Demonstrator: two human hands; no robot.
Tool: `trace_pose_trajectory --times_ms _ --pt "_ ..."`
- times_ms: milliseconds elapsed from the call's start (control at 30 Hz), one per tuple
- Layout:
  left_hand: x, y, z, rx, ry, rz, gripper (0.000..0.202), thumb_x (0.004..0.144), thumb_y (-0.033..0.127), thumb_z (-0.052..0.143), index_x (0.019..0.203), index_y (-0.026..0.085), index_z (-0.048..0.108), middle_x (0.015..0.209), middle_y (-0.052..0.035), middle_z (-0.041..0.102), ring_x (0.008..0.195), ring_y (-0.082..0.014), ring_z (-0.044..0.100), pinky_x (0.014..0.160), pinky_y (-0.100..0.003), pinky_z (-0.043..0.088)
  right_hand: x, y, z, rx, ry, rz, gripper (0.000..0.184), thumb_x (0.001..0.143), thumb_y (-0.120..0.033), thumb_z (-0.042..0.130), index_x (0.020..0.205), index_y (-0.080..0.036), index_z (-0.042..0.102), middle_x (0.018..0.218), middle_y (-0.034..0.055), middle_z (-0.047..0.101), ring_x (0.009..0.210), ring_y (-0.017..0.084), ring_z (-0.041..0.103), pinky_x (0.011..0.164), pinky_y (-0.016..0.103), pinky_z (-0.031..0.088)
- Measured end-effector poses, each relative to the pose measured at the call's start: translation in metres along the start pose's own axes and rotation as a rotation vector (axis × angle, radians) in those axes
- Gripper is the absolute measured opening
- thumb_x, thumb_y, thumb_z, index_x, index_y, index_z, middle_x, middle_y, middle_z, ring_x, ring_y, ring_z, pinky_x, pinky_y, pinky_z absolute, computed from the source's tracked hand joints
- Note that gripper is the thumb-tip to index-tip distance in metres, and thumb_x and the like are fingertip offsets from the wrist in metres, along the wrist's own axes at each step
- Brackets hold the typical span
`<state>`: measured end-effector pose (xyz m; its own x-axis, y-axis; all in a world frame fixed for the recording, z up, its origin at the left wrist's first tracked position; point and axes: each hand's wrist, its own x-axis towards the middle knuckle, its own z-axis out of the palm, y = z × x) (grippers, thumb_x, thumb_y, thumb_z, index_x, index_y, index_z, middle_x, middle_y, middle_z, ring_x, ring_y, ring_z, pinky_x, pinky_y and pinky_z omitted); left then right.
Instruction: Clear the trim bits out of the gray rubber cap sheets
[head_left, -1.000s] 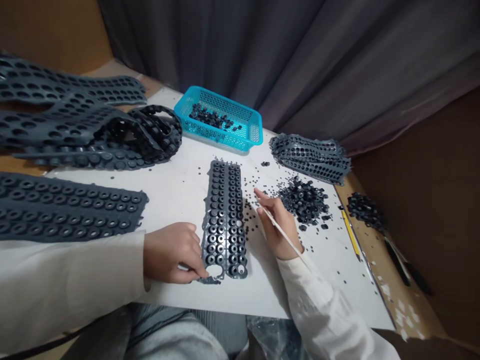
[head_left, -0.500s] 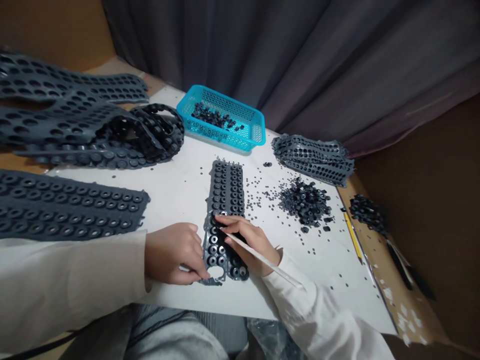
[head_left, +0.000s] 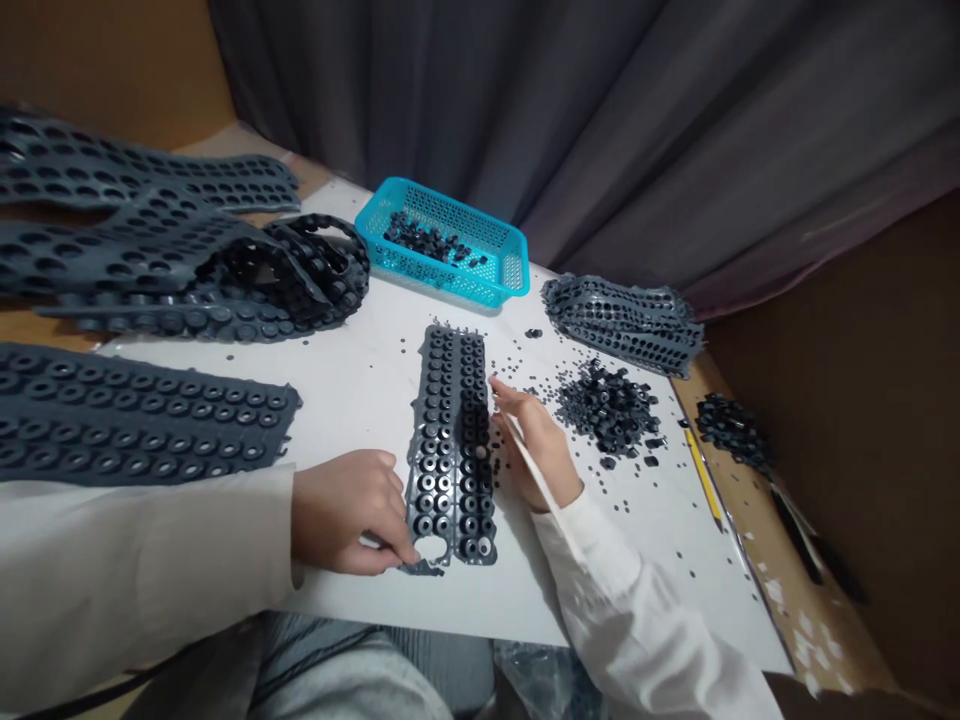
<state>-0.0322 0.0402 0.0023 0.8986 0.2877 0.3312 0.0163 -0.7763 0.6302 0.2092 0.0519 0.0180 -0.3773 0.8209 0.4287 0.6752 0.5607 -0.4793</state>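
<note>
A dark grey rubber sheet (head_left: 454, 400) with rows of round, ring-shaped pieces lies lengthwise before me on a white board. My left hand (head_left: 352, 515) pinches its near left corner, beside a large round hole. My right hand (head_left: 541, 450) is closed around a thin white stick (head_left: 534, 468) and hovers just off the sheet's right edge. The stick slants back over the wrist; its working tip is hard to make out. Tiny dark discs (head_left: 517, 350) are scattered beside the sheet, and a heap of small black rubber pieces (head_left: 613, 410) sits to the right.
A blue plastic basket (head_left: 442, 285) with dark pieces stands behind. Perforated rubber sheets (head_left: 157, 230) pile up at left, above another ringed sheet (head_left: 135, 415). A folded sheet bundle (head_left: 622, 320), a yellow cutter (head_left: 703, 480) and more black pieces (head_left: 731, 428) lie at right.
My right hand has moved right, from on top of the sheet to beside its right edge, still with the stick. My left hand stays at the near corner.
</note>
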Motion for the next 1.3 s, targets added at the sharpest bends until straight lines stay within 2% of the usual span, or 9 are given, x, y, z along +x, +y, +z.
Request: trace_pose_trajectory --times_ms 167,267,333,433,500,567,933,1167,1300 --pt "0.0 -0.001 0.0 -0.013 0.009 0.003 0.017 0.076 0.016 0.057 0.082 0.027 0.068 0.063 0.0036 0.07 0.055 -0.0107 0.058 0.058 -0.031 0.028 -0.009 0.013 -0.011 -0.127 0.122 0.274 0.012 0.09 -0.023 0.046 0.097 -0.019 0.054 0.12 0.0161 0.061 0.109 0.027 0.059 0.089 0.047 0.048" --pt "0.0 0.0 0.0 -0.017 0.014 -0.001 0.017 0.076 0.015 0.057 0.081 0.027 0.068 0.063 0.0034 0.07 0.055 -0.0108 0.058 0.058 -0.031 0.028 -0.011 0.01 -0.012 -0.121 0.121 0.32 0.014 0.09 -0.028 0.047 0.096 -0.018 0.055 0.123 0.0179 0.058 0.119 0.031 0.051 0.096 0.052 0.042" --pt "0.0 0.0 -0.001 -0.018 0.017 0.003 0.016 0.075 0.015 0.058 0.081 0.026 0.068 0.063 0.0035 0.07 0.055 -0.0108 0.058 0.058 -0.031 0.028 -0.009 0.0 -0.009 0.011 0.068 0.264 0.013 0.09 -0.028 0.047 0.096 -0.019 0.054 0.127 0.0156 0.057 0.126 0.028 0.045 0.101 0.051 0.038" --pt "0.001 0.0 0.0 -0.018 0.012 0.001 0.016 0.075 0.015 0.059 0.081 0.026 0.068 0.062 0.0035 0.069 0.055 -0.0104 0.058 0.058 -0.031 0.027 -0.004 -0.016 -0.001 0.244 -0.086 0.121 0.009 0.09 -0.026 0.049 0.096 -0.02 0.053 0.123 0.0116 0.06 0.126 0.023 0.045 0.102 0.045 0.039" --pt "0.001 -0.001 0.0 -0.014 0.004 0.0 0.016 0.075 0.014 0.058 0.081 0.026 0.067 0.061 0.0034 0.069 0.055 -0.0103 0.058 0.058 -0.031 0.027 -0.001 -0.023 0.006 0.309 -0.178 0.063 0.007 0.089 -0.025 0.051 0.094 -0.021 0.054 0.118 0.01 0.064 0.125 0.022 0.047 0.1 0.045 0.041" --pt "0.0 -0.002 0.001 -0.011 -0.001 0.005 0.016 0.075 0.014 0.058 0.082 0.026 0.067 0.061 0.0033 0.069 0.054 -0.0102 0.057 0.058 -0.031 0.026 0.0 -0.025 0.011 0.316 -0.212 0.054 0.006 0.089 -0.024 0.052 0.093 -0.022 0.055 0.115 0.0086 0.066 0.122 0.022 0.049 0.098 0.046 0.042" --pt "-0.001 -0.003 0.003 -0.004 0.009 0.006 0.015 0.076 0.016 0.059 0.082 0.026 0.068 0.061 0.0038 0.069 0.054 -0.0105 0.057 0.058 -0.032 0.026 0.0 -0.021 0.013 0.283 -0.222 0.032 0.004 0.087 -0.025 0.054 0.091 -0.023 0.056 0.112 0.0051 0.068 0.115 0.021 0.053 0.096 0.044 0.042" --pt "-0.002 -0.003 0.003 -0.011 0.009 0.008 0.014 0.076 0.016 0.059 0.082 0.026 0.068 0.062 0.0039 0.069 0.055 -0.0104 0.057 0.058 -0.031 0.026 -0.001 -0.017 0.013 0.235 -0.209 -0.072 0.008 0.088 -0.024 0.055 0.094 -0.023 0.058 0.112 0.0051 0.068 0.114 0.021 0.054 0.094 0.044 0.044" --pt "-0.002 -0.003 0.004 -0.017 0.009 0.006 0.015 0.076 0.016 0.059 0.082 0.026 0.068 0.063 0.004 0.07 0.056 -0.0105 0.058 0.059 -0.031 0.026 0.0 -0.013 0.017 0.113 -0.186 -0.185 0.007 0.088 -0.02 0.053 0.095 -0.022 0.057 0.113 0.0049 0.067 0.11 0.02 0.057 0.09 0.042 0.047"
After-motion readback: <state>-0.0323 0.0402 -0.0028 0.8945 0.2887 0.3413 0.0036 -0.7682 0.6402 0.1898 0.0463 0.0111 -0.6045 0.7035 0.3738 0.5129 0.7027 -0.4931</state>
